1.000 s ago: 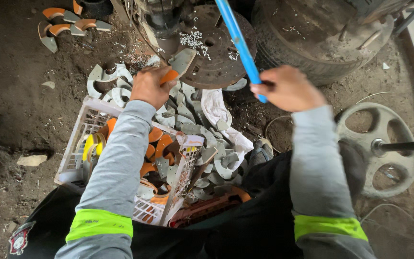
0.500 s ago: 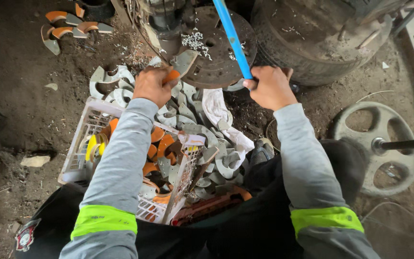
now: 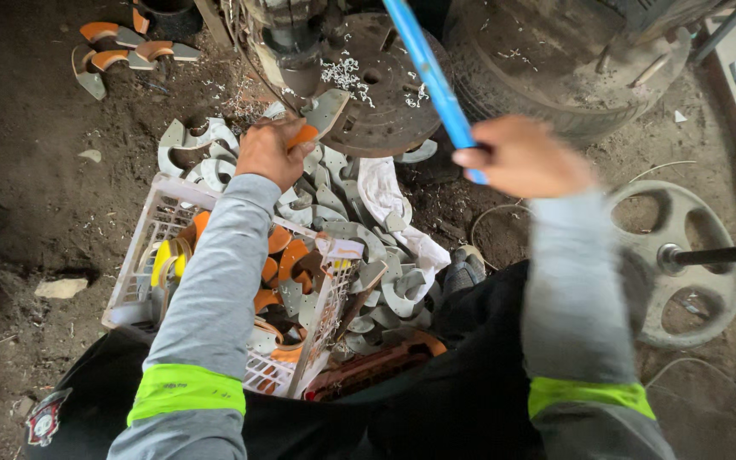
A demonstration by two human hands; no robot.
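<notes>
In the head view, the left hand (image 3: 267,151) is curled shut around one curved piece (image 3: 321,117) that is grey with an orange end. It holds the piece up against the round metal plate (image 3: 382,94) of the machine at the far side. The right hand (image 3: 523,158) is blurry. Its fingers are wrapped tight around one long blue handle (image 3: 430,75) that slants up and to the left.

Near the left arm sits one white plastic crate (image 3: 157,223) with grey and orange curved pieces in it, too many to count. A big heap of grey pieces (image 3: 359,255) lies on the dirt floor (image 3: 27,196) just right of the crate. About four more pieces (image 3: 121,53) lie far left. One spoked metal wheel (image 3: 687,255) lies to the right.
</notes>
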